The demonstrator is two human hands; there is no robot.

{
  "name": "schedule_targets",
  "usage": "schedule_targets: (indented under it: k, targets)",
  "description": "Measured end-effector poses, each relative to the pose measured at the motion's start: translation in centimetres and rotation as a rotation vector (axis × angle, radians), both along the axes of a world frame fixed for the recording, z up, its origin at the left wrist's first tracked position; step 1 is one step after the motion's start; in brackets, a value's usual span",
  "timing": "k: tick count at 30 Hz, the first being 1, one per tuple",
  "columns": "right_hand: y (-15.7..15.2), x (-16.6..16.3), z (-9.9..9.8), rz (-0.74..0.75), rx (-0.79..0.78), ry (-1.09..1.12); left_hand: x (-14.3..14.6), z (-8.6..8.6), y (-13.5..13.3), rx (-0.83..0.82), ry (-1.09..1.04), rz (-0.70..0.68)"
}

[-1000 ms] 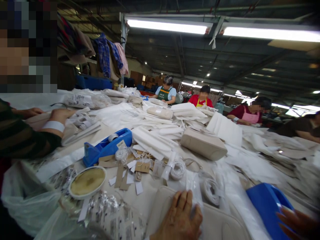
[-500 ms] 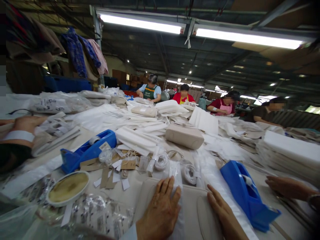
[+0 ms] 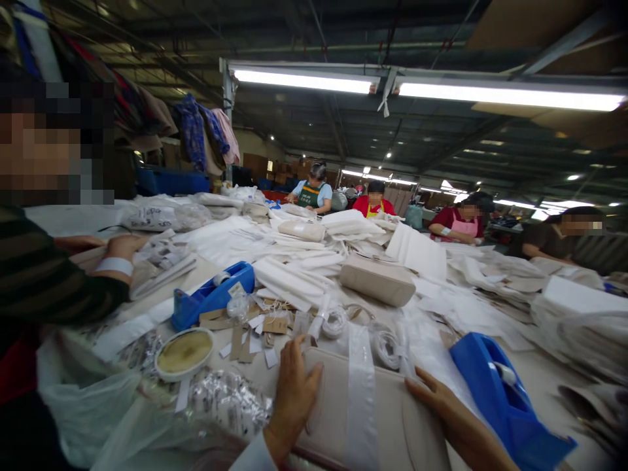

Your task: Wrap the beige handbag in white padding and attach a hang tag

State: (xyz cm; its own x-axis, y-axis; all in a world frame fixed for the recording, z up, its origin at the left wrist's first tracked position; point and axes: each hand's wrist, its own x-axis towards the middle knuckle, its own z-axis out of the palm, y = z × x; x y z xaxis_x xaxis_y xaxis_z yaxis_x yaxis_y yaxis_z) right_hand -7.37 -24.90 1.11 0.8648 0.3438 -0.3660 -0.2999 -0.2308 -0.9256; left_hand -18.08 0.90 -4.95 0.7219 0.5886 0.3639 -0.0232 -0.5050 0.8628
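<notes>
Beige round-cornered bag [image 3: 400, 418], glossy translucent strip [image 3: 360, 392]

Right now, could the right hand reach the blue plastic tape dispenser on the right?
Probably yes: the right hand is at the flat beige bag, with only whitish plastic sheeting apparently between it and the blue dispenser.

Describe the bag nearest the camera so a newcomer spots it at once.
Find the blue tape dispenser at the picture's lower right. To its left, between the person's left hand and right hand, lies a beige bag. Unlike the boxy pouch farther back, it has a translucent white strip across it.
</notes>
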Motion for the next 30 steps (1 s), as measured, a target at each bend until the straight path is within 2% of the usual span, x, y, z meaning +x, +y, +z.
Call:
schedule_targets:
  k: [2,4,7,12,15,18,21,23,25,28,30]
  targets:
    - [0.3,0.0,0.0,-0.009,0.014,-0.003,0.1,-0.3,0.7,-0.19,0.095,-0.11]
    - [0.5,-0.1,-0.4,-0.03,0.019,-0.038,0.2,0.0,1.1,-0.286,0.157,-0.199]
    - [0.7,-0.5,-0.7,-0.072,0.021,-0.052,0.1,0.8,1.4,-0.294,0.208,-0.248]
    - [0.2,-1.6,-0.8,-0.036,0.089,-0.067,-0.8,1.7,1.2,-0.33,0.239,-0.278]
    - [-0.6,-2.3,-1.0,-0.103,0.022,-0.131,-1.9,1.0,1.0,-0.341,0.233,-0.3]
    - [-1.5,-3.3,-1.2,-0.097,-0.002,-0.15,-2.8,-0.4,0.9,-0.313,0.243,-0.315]
    - [-2.4,-4.6,-1.4,-0.108,-0.006,-0.188,-2.9,-0.6,1.2,-0.157,0.291,-0.268]
    - [-2.9,-5.4,-1.8,-0.166,-0.029,-0.224,-2.3,0.9,1.2,0.086,0.244,-0.24]
    - [-3.5,-6.0,-2.3,-0.22,-0.041,-0.244,-1.1,3.7,0.3,0.356,0.124,-0.285]
    - [-4.2,-6.7,-3.1,-0.223,0.03,-0.207,2.0,8.0,-2.8,0.58,0.023,-0.541]
    - [-4.6,-6.9,-3.4,-0.204,0.086,-0.169,4.5,9.8,-5.6,0.68,-0.008,-0.751]
